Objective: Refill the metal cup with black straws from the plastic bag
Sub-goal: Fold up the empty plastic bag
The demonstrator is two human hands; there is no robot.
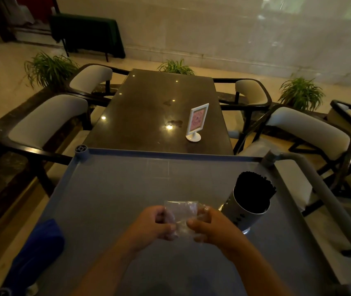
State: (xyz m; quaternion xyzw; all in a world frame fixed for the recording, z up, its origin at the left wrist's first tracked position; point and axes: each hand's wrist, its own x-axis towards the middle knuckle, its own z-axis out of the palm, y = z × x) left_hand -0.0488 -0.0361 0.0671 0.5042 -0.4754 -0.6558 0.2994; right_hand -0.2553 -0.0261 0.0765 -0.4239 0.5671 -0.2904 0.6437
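A perforated metal cup [245, 211] stands on the grey cart top [110, 189] at the right, packed with black straws [253, 189] that stick out of its mouth. Just left of the cup, my left hand [156, 225] and my right hand [209, 226] both pinch a clear, crumpled plastic bag [182, 212] held between them above the cart top. I see no straws inside the bag. My right hand is close to the cup without touching it.
A blue cloth [40, 246] lies at the cart's near left edge. The cart's grey handle [328, 201] runs down the right side. Beyond the cart is a dark table [149, 112] with a white card stand [197, 122], with padded chairs on both sides.
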